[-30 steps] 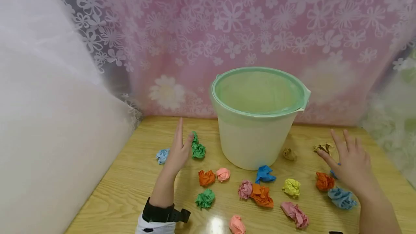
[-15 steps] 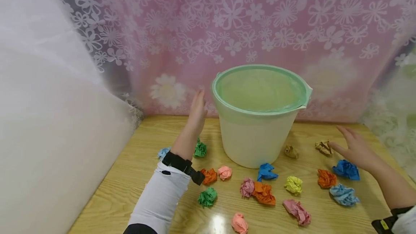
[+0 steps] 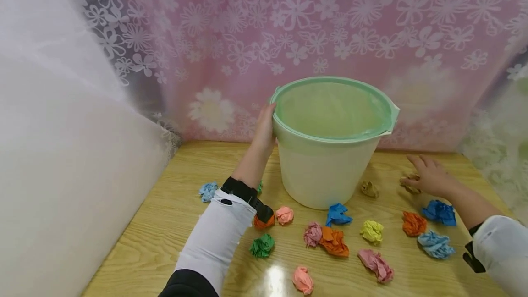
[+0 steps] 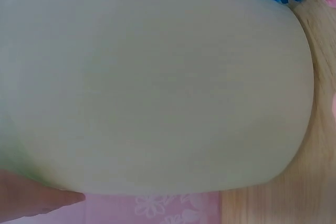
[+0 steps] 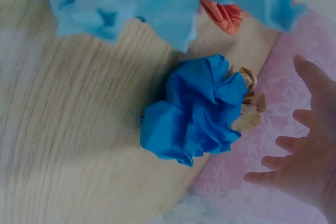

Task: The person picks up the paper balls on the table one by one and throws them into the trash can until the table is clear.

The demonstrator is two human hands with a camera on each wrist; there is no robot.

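Mid-frame I see one bucket (image 3: 326,173), the left hand (image 3: 262,134) straight-fingered against its upper left; at right, the right hand (image 3: 434,179), fingers apart, nears one tan ball (image 5: 251,113). I count sixteen visible paper balls (image 3: 372,232).

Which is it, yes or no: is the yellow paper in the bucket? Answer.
No, the yellow paper lies on the table.

On my left I wear a white sleeve (image 3: 216,239), lightly creased, with a small dark oval mark (image 3: 226,201) near its cuff and a black section (image 3: 189,284) further up; a black strap (image 3: 239,190) circles that wrist, ending in a blocky black clip (image 3: 264,211). My right sleeve (image 3: 505,246) is white too, a dark strap piece (image 3: 474,259) showing beside its cuff; my left grip (image 3: 263,131) and right grip (image 3: 431,178) are bare.
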